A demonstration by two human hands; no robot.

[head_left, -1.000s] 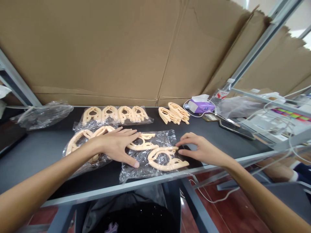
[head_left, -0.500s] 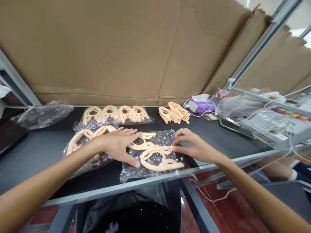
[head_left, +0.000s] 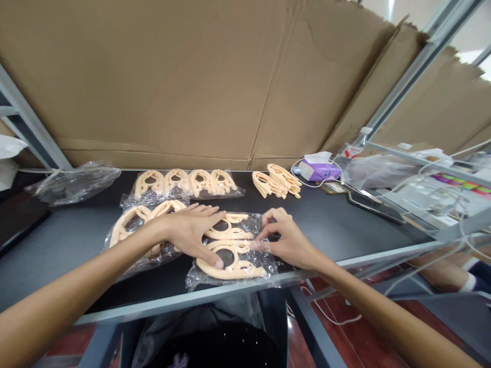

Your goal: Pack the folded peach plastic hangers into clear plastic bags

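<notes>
In front of me a clear plastic bag [head_left: 268, 266] lies flat, with two cream folding hangers inside, the nearer hanger [head_left: 233, 272] close to the table edge and the farther hanger [head_left: 226, 234] behind it. My left hand [head_left: 192, 230] rests flat on the bag's left part, fingers stretched out, thumb over the nearer hanger. My right hand [head_left: 286, 239] is at the bag's right end, thumb and fingers pinched at the tip of the nearer hanger's upper arm. Film partly blurs that grip. Under and beside my left forearm lie bagged hangers [head_left: 128, 220].
Behind stand a row of bagged hangers [head_left: 176, 181] and a loose pile of hangers [head_left: 282, 181]. A heap of plastic bags [head_left: 80, 181] lies left. At right are a purple tissue pack [head_left: 318, 168], a bottle [head_left: 353, 148], a phone [head_left: 376, 206] and cables.
The nearer hanger has slid left, deeper into the bag, and my right hand has moved left with it. My left hand stays flat in about the same place.
</notes>
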